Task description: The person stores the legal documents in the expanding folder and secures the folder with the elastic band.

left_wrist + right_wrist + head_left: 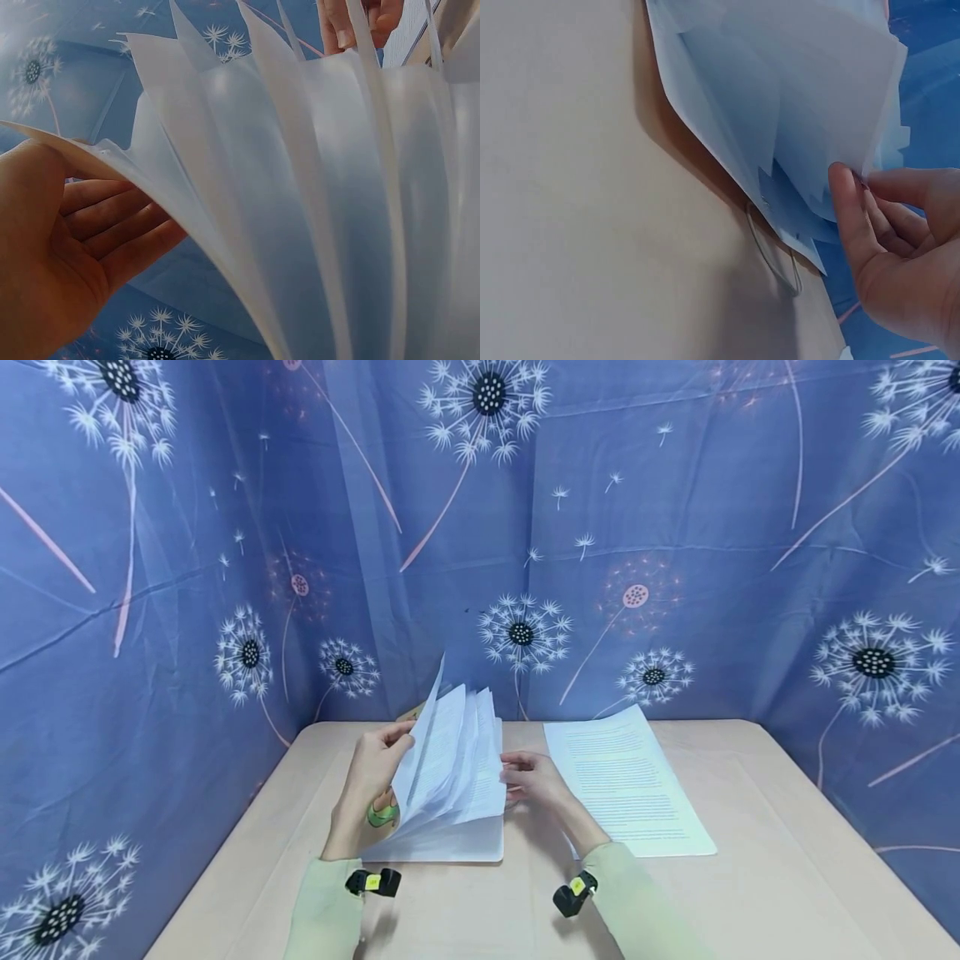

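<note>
Pinching the folder from two sides, we have the left grip closed to little more than a sheet's thickness, thumb and fingers on opposite faces of its outermost layer, while the right grip meets thumb to fingertips at the free edge of the leaves. Between them the folder sits open on the table, its leaves lifted and fanned. We judge it light, with floppy, glossy leaves likely to slide over one another and crease if squeezed hard; the outer edges look safest to hold, several leaves together for stiffness. To our right, printed paper lies on the table, probably just as limp and easily bent.
</note>
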Tool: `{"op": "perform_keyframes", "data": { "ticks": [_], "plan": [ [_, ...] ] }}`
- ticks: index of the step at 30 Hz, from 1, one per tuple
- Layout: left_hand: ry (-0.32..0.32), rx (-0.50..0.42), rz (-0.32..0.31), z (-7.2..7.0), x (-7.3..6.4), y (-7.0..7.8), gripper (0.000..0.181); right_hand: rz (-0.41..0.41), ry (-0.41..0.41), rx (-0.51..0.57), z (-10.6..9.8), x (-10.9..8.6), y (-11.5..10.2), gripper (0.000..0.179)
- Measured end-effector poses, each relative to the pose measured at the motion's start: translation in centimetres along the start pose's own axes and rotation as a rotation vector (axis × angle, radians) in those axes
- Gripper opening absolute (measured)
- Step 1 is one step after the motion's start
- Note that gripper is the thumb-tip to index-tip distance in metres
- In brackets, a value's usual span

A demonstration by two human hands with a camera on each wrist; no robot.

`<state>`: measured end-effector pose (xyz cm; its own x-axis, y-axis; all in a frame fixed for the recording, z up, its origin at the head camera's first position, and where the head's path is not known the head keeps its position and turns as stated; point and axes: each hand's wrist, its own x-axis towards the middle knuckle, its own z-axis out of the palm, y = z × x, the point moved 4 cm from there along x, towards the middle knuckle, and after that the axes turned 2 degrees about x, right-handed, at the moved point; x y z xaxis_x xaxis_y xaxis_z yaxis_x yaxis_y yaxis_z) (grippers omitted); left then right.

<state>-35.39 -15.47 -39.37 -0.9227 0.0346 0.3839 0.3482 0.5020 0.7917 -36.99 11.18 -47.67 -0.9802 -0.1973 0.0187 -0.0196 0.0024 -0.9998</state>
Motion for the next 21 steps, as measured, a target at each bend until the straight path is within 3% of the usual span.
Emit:
{"op": "perform_keyframes", "data": {
  "ticks": [4, 11, 21],
  "plan": [
    [0.000, -0.003, 0.000, 0.0, -0.1, 0.0, 0.032, 0.009, -0.006, 0.013, 0.9, 0.2, 0.2, 0.046],
    [0.000, 0.001, 0.005, 0.1, -0.1, 0.0, 0.032, 0.006, 0.030, -0.085, 2.0, 0.3, 0.3, 0.039],
    [-0.007, 0.000, -0.004, 0.0, 0.0, -0.1, 0.033, -0.008, 0.001, -0.078, 3.6, 0.8, 0.9, 0.038]
  ]
}}
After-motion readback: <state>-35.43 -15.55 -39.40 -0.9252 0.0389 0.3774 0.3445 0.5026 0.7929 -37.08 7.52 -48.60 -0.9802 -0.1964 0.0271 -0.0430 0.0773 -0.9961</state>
